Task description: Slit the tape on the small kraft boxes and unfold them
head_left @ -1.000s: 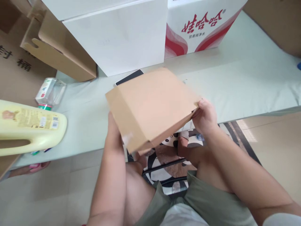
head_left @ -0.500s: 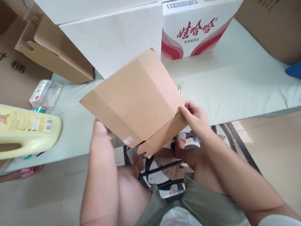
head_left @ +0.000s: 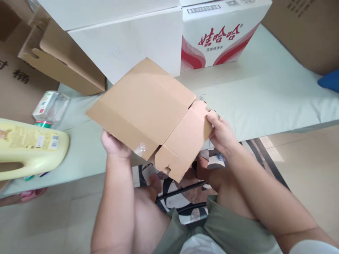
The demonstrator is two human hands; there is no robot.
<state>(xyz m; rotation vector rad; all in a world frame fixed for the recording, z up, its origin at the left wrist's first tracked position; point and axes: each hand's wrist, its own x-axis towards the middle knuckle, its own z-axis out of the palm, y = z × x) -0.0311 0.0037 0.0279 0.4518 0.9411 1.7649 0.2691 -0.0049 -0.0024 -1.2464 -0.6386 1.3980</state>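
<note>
Over the near edge of the surface point(head_left: 265, 95), above our knees, we hold the cardboard box point(head_left: 143, 106) in the air, half-flat and tilted, touching nothing but our hands. Left hand point(head_left: 113, 144) grips the near-left edge from below. Its fingers are behind the panel, so we read them as clamped on the board but can't see the tips. Right hand point(head_left: 221, 132): fingers closed in a pinch on the far corner of the side flap point(head_left: 182, 141), which hangs off the main panel along 1 crease.

Handling, our judgement: the 2 grip points sit at opposite ends, so the board can twist. Better to bend the flap only along the crease line. Left hand should steady the main panel close to that crease. Right hand should push with the whole flap edge, not 1 corner, or the corner buckles. A scrap of clear tape point(head_left: 140, 150) on the near edge could snag.

Room: the box's far corner is close to the white box point(head_left: 127, 42), with the red-and-white carton point(head_left: 219, 35) just beside that. Left is crowded: yellow jug point(head_left: 31, 148), clear bottle point(head_left: 50, 106), brown carton point(head_left: 60, 63). Open room looks best to the right, toward a blue thing point(head_left: 329, 79) at the surface's far end, and down toward our lap.
</note>
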